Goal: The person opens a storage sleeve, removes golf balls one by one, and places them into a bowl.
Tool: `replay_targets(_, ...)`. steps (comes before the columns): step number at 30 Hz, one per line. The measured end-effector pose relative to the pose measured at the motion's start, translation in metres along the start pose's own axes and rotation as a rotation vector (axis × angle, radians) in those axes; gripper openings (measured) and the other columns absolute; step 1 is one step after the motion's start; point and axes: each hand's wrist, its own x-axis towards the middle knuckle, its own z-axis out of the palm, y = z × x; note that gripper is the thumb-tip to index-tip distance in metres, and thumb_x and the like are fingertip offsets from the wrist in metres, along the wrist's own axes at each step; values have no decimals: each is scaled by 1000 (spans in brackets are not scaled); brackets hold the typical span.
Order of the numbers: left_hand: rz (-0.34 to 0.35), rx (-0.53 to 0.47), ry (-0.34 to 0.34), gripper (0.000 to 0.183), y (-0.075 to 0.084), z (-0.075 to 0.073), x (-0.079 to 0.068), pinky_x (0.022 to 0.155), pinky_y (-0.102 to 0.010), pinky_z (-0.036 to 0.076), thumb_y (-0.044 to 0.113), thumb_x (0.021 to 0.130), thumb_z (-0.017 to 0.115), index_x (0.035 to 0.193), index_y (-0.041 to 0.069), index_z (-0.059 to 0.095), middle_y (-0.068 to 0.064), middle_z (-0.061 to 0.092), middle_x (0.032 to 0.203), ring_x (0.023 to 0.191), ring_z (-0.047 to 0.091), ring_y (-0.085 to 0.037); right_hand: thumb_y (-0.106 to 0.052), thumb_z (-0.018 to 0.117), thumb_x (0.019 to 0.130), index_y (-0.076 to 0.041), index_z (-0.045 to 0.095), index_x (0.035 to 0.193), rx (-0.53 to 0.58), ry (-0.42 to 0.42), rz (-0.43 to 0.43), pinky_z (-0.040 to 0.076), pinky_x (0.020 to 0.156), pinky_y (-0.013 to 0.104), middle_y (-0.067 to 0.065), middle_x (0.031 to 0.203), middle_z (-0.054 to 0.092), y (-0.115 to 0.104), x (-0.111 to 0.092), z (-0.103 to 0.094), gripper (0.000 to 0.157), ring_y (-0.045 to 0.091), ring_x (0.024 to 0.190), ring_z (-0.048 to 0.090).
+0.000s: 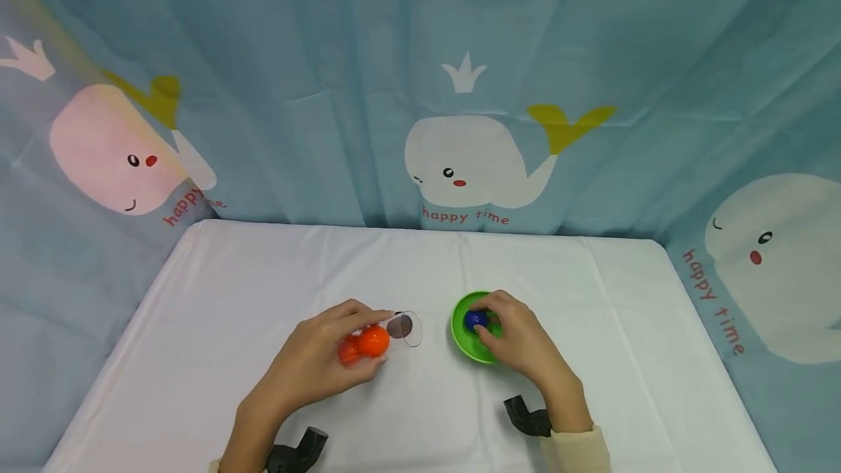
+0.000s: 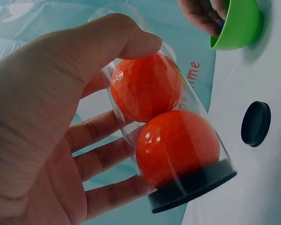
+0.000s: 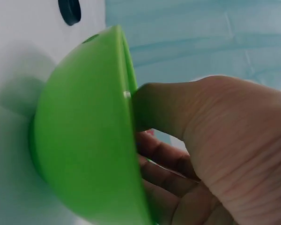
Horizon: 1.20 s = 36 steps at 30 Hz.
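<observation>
My left hand (image 1: 322, 356) grips a clear plastic tube (image 2: 124, 122), thumb on one side and fingers round the other. Two shiny orange balls (image 2: 178, 145) sit one against the other inside it, and a black cap (image 2: 192, 185) covers the end nearer the wrist camera. The tube's other end shows as a clear round rim in the head view. Over a green bowl (image 1: 465, 345), my right hand (image 1: 519, 334) pinches a blue ball (image 1: 476, 320) between thumb and fingers. In the right wrist view the bowl's wall hides that ball.
A loose black cap (image 2: 256, 124) lies on the white-covered table (image 1: 631, 356), between the tube and the bowl. Behind the table hangs a blue curtain (image 1: 315, 152) printed with whales. Black wrist mounts (image 1: 528, 417) stick out beside both forearms.
</observation>
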Motion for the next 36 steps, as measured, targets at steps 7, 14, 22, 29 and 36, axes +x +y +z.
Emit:
replay_targets(7,23,39,-8,58,4,-1,2,77,-21,56,31,80,91,132,43,71,22,63,108,94,60,4,-10,81,93,-9,74,122,104,101,-100,62,97,41,4,121,72,-7,-4,-9,30,24,108,73)
replay_targets(14,31,73,-4,59,6,-1,1,76,-21,57,33,80,91,135,42,71,19,64,108,93,60,2,-11,76,97,-9,73,121,212,119,-188,63,94,42,4,119,74,-11,-6,-8,24,24,107,75)
replay_targets(22,29,96,6,59,6,-4,0,77,-21,56,33,80,91,135,44,71,18,65,109,95,60,2,-15,74,100,-17,72,124,311,145,-229,63,95,36,6,121,74,-17,-7,-8,24,25,108,76)
replay_targets(29,25,123,5,56,7,-5,-2,77,-22,55,35,80,90,133,41,73,17,65,108,94,59,1,-12,73,100,-20,70,128,457,112,-257,61,96,28,-2,122,72,-31,-7,-2,29,21,111,74)
replay_targets(36,62,174,37,55,6,-5,-2,76,-23,54,35,79,91,130,43,74,15,65,108,93,58,-1,-2,71,98,-11,68,131,598,61,-333,63,94,31,9,126,69,-41,-4,11,34,11,112,72)
